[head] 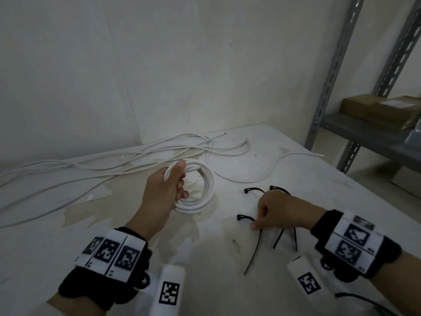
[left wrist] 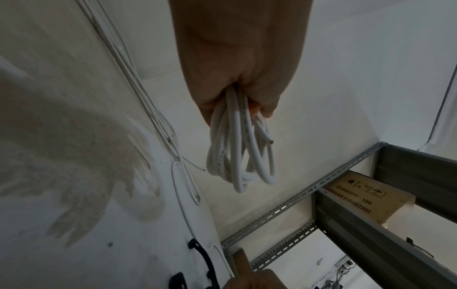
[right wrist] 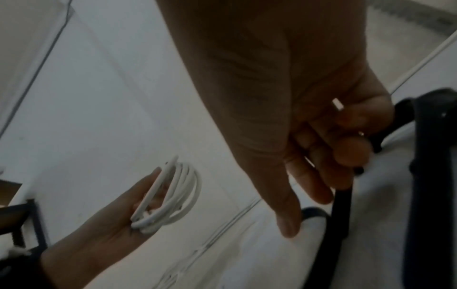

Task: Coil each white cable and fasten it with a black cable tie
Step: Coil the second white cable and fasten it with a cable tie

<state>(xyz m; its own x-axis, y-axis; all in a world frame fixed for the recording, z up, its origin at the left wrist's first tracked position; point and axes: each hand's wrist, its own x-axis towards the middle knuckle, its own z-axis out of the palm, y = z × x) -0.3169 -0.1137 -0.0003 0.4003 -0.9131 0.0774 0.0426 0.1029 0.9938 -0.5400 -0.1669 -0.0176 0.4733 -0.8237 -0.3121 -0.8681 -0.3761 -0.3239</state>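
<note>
My left hand [head: 175, 183] grips a coil of white cable [head: 208, 181] and holds it just above the white table [head: 68, 258]. The left wrist view shows the loops [left wrist: 235, 156] bunched in the fist [left wrist: 242, 88], with a cut end sticking out. To the right, three black cable ties [head: 279, 238] lie on the table. My right hand [head: 271, 213] is down on them with curled fingers, thumb and fingers pinching one tie [head: 254, 252]. In the right wrist view that tie [right wrist: 342, 211] runs out from under the fingers [right wrist: 346, 152]; the coil [right wrist: 178, 195] shows at lower left.
Several loose white cables [head: 114, 169] sprawl across the back and left of the table, and one more curves at the right [head: 268, 169]. A grey metal rack [head: 364, 131] with a cardboard box [head: 382, 108] stands right of the table. White walls close the back.
</note>
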